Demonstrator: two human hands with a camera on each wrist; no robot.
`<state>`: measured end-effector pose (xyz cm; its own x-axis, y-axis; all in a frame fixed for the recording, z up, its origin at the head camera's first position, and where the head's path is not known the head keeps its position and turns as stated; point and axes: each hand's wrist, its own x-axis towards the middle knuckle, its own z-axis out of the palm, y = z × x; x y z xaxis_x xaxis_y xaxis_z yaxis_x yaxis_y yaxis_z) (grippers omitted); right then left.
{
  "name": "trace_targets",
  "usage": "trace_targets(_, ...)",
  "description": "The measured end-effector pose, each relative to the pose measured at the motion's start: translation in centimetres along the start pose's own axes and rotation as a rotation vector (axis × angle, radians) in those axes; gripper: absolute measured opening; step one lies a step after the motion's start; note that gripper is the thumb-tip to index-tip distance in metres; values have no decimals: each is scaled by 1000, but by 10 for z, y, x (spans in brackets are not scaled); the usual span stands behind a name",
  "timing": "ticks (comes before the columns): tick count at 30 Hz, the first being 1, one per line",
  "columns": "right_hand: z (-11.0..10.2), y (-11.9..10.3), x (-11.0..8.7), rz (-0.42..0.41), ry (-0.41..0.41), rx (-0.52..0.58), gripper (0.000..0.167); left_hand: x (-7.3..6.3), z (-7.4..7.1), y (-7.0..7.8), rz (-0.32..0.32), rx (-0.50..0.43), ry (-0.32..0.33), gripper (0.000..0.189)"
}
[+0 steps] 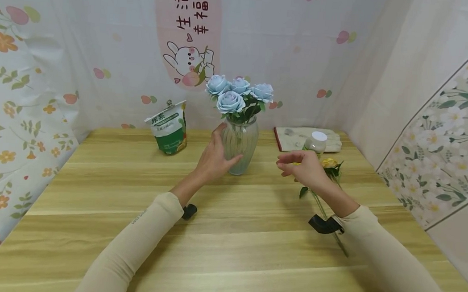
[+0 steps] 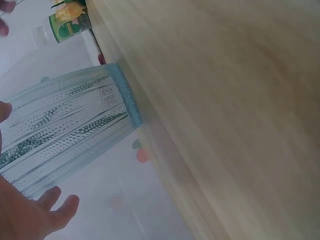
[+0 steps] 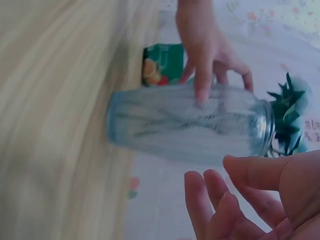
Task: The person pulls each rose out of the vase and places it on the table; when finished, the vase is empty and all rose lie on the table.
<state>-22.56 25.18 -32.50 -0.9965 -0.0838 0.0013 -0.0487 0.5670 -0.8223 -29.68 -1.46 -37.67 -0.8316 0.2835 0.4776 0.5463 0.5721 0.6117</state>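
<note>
A ribbed clear glass vase (image 1: 240,144) stands upright at the table's middle, holding several pale blue roses (image 1: 231,102). My left hand (image 1: 214,156) is at the vase's left side, thumb in front and fingers spread toward the back. In the left wrist view, two of its fingertips (image 2: 64,210) stick out past the glass (image 2: 75,115). My right hand (image 1: 307,168) hovers to the right of the vase, fingers loosely bent, nothing in them. Beneath the right forearm lies a yellow flower (image 1: 330,164) with a long green stem, partly hidden by that arm.
A green and white pouch (image 1: 170,128) stands at the back left. At the back right, a white-capped bottle (image 1: 316,142) stands in front of a folded beige cloth (image 1: 292,138) with a red edge. Printed curtains enclose the table (image 1: 219,261) behind and at both sides.
</note>
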Motion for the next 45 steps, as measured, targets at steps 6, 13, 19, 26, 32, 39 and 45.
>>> trace_targets(6, 14, -30, 20, -45, 51, 58, 28, 0, 0, -2, 7, -4, 11, 96)
trace_targets(13, 20, -56, 43, -41, 180, 142, 33, 1, 1, 0, 8, -32, 16, 96)
trace_targets(19, 27, -67, 60, -65, 270, 206, 33, -1, 0, 2, -18, -15, 0, 97)
trace_targets(26, 30, -71, 75, -9, 297, 219, 35, -4, -2, 6, -39, -4, -47, 97)
trace_targets(32, 32, -76, 85, 0, 295, 251, 33, -4, -3, 4, -31, 13, -43, 97)
trace_targets(39, 36, -80, 94, -35, 336, 238, 21, -2, -6, 1, -10, 14, -32, 97)
trace_targets(45, 37, -81, 99, -89, 353, 229, 30, -1, -6, 0, -3, 23, -33, 96)
